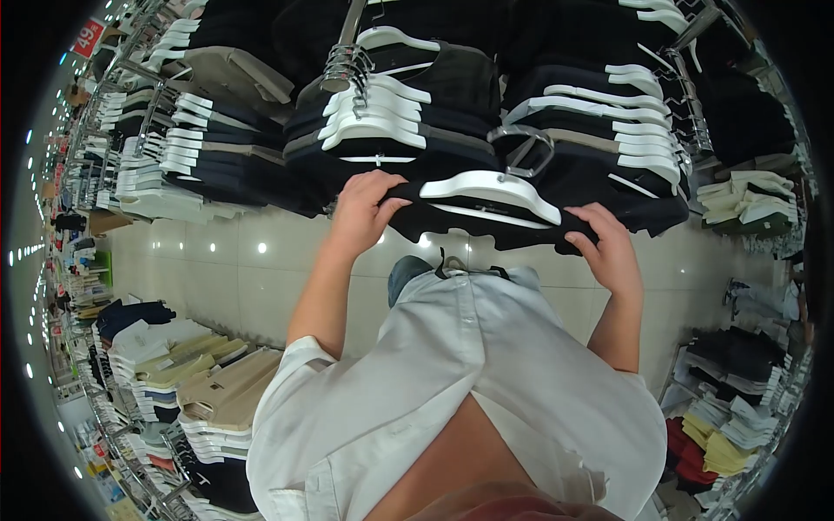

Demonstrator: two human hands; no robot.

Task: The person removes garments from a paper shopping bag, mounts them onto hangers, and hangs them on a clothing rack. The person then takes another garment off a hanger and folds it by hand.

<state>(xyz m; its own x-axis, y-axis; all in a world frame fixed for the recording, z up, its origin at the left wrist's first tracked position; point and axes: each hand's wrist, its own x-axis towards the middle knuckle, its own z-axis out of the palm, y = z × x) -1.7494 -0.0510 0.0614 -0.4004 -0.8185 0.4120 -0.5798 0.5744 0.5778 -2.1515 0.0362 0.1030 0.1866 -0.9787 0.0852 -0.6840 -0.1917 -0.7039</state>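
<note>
A black shirt (404, 217) hangs on a white hanger (491, 184) just in front of my body. My left hand (363, 208) is closed on the shirt's shoulder at the left, thumb below and fingers on top. At the opposite shoulder, my right hand (606, 243) grips the cloth between thumb and fingers. The shirt is spread between both hands, with its neckline showing under the hanger. A shiny metal rail end (524, 152) sits right above the hanger; whether the hook rests on it, I cannot make out.
Behind the shirt, dark tops on white hangers (373, 126) hang from a metal rail (343, 65). More dark clothes on hangers (643, 130) are at the right. Tiled floor (261, 269) lies below. Beige tops (230, 386) hang at lower left, folded-looking yellow clothes (725, 447) at lower right.
</note>
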